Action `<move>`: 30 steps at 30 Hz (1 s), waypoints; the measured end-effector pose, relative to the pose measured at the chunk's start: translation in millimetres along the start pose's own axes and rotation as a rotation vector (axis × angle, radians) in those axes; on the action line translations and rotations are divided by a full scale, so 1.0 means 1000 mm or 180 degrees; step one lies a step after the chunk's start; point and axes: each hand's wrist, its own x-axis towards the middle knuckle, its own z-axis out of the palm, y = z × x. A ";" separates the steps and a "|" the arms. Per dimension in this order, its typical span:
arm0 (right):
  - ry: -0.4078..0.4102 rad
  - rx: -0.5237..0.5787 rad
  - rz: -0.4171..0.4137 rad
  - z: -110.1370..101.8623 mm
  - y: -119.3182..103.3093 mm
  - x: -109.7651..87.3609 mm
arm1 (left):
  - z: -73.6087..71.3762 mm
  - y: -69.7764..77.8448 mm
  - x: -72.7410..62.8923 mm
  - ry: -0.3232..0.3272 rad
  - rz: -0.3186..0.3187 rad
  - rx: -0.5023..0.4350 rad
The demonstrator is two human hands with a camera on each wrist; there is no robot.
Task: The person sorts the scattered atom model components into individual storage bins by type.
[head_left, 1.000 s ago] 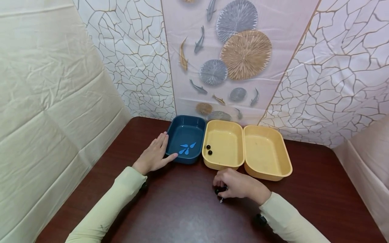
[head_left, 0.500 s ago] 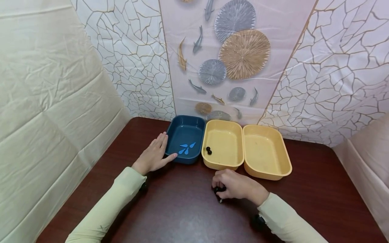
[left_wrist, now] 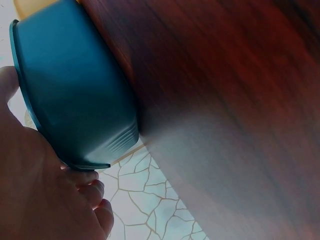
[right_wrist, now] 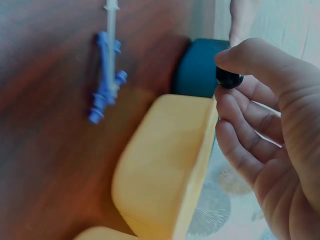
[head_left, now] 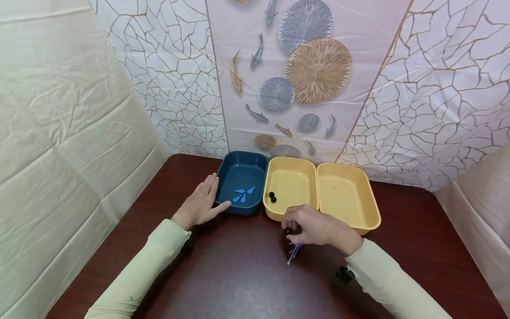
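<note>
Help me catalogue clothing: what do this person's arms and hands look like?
The left sleeve and right sleeve are long and pale cream; the left carries a small dark cross-like mark. A small black device shows at the right wrist, a black object at the left. The left hand and right hand are bare, no rings visible.

Blue tray in downward head and close wrist views
</note>
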 end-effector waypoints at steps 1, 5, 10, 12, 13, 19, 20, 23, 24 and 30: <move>0.0012 -0.0020 0.0002 -0.004 0.000 0.001 | 0.000 0.000 0.000 0.0002 0.0003 -0.0002; 0.0045 -0.0077 -0.0011 -0.017 -0.001 0.008 | -0.001 0.000 0.000 -0.0009 -0.0009 -0.0007; 0.0142 -0.0147 -0.0074 -0.029 0.002 0.017 | -0.001 0.001 0.000 -0.0020 -0.0023 0.0008; 0.0192 -0.0165 -0.0062 -0.032 0.004 0.020 | -0.001 0.001 -0.001 -0.0008 -0.0022 0.0007; 0.0215 -0.0154 -0.0046 -0.034 0.005 0.021 | -0.001 0.002 -0.001 -0.0002 -0.0018 0.0002; 0.0350 -0.0144 0.0058 -0.039 0.017 0.025 | -0.001 0.004 0.000 -0.0023 -0.0016 0.0008; 0.0360 -0.0141 0.0076 -0.040 0.019 0.026 | -0.001 0.004 0.000 -0.0036 -0.0025 0.0010; 0.0370 -0.0117 0.0144 -0.043 0.026 0.030 | -0.001 0.003 0.000 -0.0044 -0.0037 0.0018; 0.0374 -0.0111 0.0166 -0.043 0.028 0.031 | -0.001 0.003 0.000 -0.0046 -0.0040 0.0021; 0.0426 -0.0073 0.0320 -0.046 0.043 0.036 | 0.000 0.001 0.000 -0.0020 -0.0041 0.0032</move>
